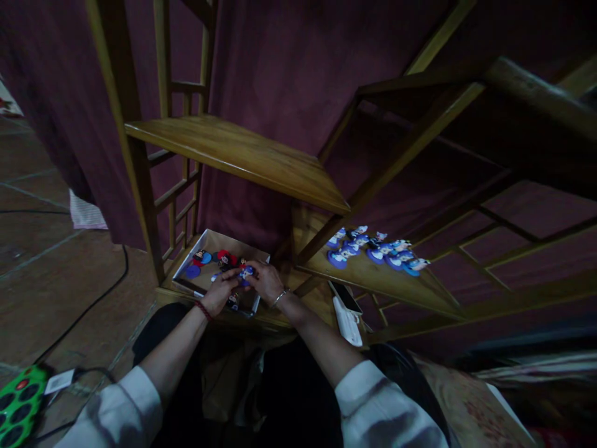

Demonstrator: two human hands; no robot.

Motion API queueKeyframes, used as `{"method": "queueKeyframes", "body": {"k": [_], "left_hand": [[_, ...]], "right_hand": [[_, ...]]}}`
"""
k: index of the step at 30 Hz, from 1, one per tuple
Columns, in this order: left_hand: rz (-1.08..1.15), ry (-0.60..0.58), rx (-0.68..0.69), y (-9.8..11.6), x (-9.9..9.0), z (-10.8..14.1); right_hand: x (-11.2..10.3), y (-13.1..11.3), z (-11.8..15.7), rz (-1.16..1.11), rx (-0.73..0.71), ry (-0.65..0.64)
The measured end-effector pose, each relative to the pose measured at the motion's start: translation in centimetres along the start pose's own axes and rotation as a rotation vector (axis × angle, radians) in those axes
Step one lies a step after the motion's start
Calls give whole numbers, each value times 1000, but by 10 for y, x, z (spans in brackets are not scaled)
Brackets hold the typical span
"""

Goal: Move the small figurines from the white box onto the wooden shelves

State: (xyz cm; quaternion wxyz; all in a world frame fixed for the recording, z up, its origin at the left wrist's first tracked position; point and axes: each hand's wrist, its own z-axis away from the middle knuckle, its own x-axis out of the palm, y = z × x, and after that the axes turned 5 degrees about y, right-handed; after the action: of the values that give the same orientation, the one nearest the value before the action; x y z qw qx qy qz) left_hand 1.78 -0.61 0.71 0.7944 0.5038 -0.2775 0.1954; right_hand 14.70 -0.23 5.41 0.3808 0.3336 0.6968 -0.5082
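Over an open cardboard box (240, 244) on the low shelf, both my hands meet at a small blue-and-purple figurine (245, 274). My right hand (267, 281) pinches it from the right. From the other side, the fingers of my left hand (220, 295) close at its edge. Inside the box lie a red-and-black figurine (226, 259), a dark-haired figurine (202, 256) by a light blue piece, and a purple round base (193, 271). Another dark figurine (233, 300) is partly hidden below my hands.
Several figurines on round bases (358, 242) stand on the wooden shelf (420, 295) to the right. A higher wooden shelf (242, 152) overhangs the box. A phone-like dark slab (345, 297) lies beside a white object (347, 325). A green device (23, 401) and cables lie on the floor.
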Motion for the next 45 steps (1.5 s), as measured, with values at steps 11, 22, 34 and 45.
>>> {"method": "queueKeyframes", "body": {"k": [11,22,34,45], "left_hand": [[-33,8,14,1,14,48],[-83,-48,24,-8,43,88],[-223,-343,-8,-14,95,126],[-403,-453,75,-28,150,124]], "right_hand": [[-19,-15,38,-102,7,42],[-53,-22,82,-132,-20,138],[-102,-7,136,-211,-2,330],[-145,22,165,-232,20,449]]}}
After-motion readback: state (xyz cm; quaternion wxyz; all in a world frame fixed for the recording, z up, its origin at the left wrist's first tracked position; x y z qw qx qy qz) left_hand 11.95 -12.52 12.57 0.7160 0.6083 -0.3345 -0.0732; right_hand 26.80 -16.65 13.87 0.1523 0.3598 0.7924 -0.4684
